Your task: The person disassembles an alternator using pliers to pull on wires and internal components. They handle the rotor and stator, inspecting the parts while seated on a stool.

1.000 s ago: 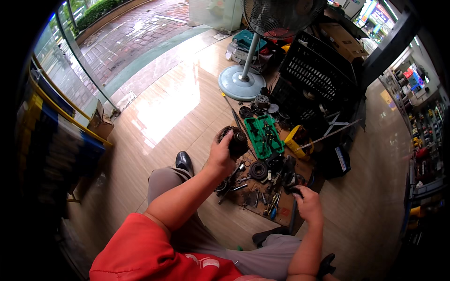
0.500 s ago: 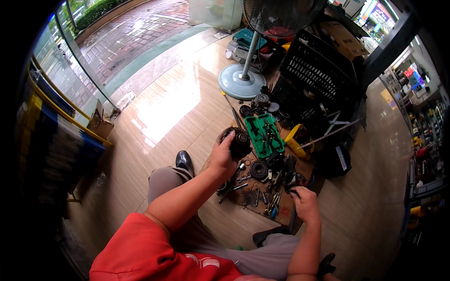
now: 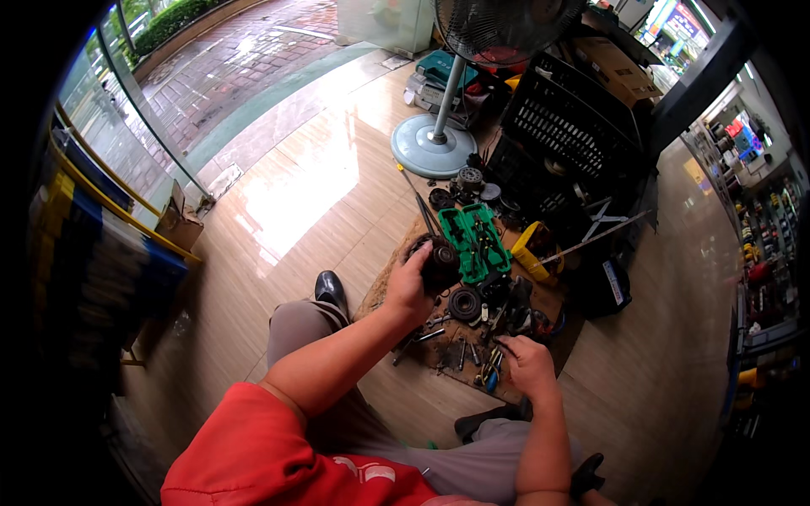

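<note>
My left hand (image 3: 410, 283) is closed round a dark, greasy, round machine part (image 3: 441, 266) with a raised hub, held above the work board. My right hand (image 3: 531, 368) is pinched over the board's near right part; whatever its fingertips hold is too small and dark to make out. Beneath the hands the brown board (image 3: 396, 278) bears scattered tools and parts. Among them are a black ring-shaped part (image 3: 464, 304), pliers with blue-and-yellow handles (image 3: 492, 379) and several sockets and bits. An opened green tool case (image 3: 477, 244) lies just beyond my left hand.
A yellow container (image 3: 533, 251) stands right of the case. Farther off are a pedestal fan (image 3: 434, 152), a black slatted crate (image 3: 574, 118) and a cardboard box (image 3: 620, 72). A long-handled tool (image 3: 415, 192) lies left of the parts. My black shoe (image 3: 331, 292) is at the left.
My left hand has shifted slightly right and down with the round part. My right hand has moved left across the board, its fingers still pinched.
</note>
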### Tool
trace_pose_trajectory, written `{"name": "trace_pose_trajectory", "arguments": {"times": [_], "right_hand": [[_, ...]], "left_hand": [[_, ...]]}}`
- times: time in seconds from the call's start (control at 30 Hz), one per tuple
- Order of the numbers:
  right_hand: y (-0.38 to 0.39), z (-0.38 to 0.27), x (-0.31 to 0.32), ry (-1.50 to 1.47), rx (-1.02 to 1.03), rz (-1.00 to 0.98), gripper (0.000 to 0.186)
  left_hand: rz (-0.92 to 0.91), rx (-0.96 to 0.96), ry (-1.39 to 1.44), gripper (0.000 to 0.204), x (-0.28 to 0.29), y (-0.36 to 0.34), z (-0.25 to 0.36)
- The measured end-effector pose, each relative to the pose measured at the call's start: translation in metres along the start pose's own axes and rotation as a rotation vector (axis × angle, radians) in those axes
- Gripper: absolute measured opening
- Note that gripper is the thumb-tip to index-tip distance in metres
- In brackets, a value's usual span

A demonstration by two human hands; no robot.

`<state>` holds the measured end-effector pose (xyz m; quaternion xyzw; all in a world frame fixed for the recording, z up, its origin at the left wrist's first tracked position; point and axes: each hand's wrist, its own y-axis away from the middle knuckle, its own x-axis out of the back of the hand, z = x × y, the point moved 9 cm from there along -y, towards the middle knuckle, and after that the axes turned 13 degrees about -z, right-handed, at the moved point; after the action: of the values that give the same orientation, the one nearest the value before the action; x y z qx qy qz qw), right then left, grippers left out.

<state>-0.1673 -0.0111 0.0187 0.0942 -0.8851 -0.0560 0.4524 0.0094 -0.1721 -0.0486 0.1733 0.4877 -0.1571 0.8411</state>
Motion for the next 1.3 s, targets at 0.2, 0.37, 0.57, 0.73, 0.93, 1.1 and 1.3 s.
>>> {"name": "trace_pose_trajectory", "arguments": {"times": [0.2, 0.37, 0.57, 0.73, 0.93, 1.1, 1.3], "right_hand": [[0.0, 0.004, -0.003, 0.033, -0.012, -0.002, 0.023], [-0.002, -0.001, -0.005, -0.018, 0.038, 0.09, 0.029], [-0.007, -0.016, -0.02, -0.172, 0.086, 0.119, 0.031], [-0.011, -0.023, -0.028, -0.055, 0.117, 0.015, 0.031], [-0.009, -0.025, -0.018, -0.12, 0.141, 0.13, 0.031], [-0.009, -0.025, -0.022, -0.183, 0.091, 0.148, 0.03], [-0.012, -0.017, -0.021, -0.213, 0.032, 0.225, 0.021]], "left_hand": [[0.015, 0.026, 0.011, 0.024, 0.002, 0.001, -0.003], [-0.006, 0.08, 0.039, 0.025, 0.003, 0.007, -0.015], [-0.019, 0.148, 0.091, 0.034, -0.004, 0.017, -0.033], [-0.035, 0.137, 0.148, 0.035, -0.002, 0.01, -0.035], [-0.074, 0.166, 0.139, 0.035, 0.0, 0.009, -0.035], [-0.094, 0.216, 0.082, 0.035, -0.019, 0.032, -0.048], [-0.125, 0.247, 0.125, 0.036, -0.035, 0.038, -0.048]]}}
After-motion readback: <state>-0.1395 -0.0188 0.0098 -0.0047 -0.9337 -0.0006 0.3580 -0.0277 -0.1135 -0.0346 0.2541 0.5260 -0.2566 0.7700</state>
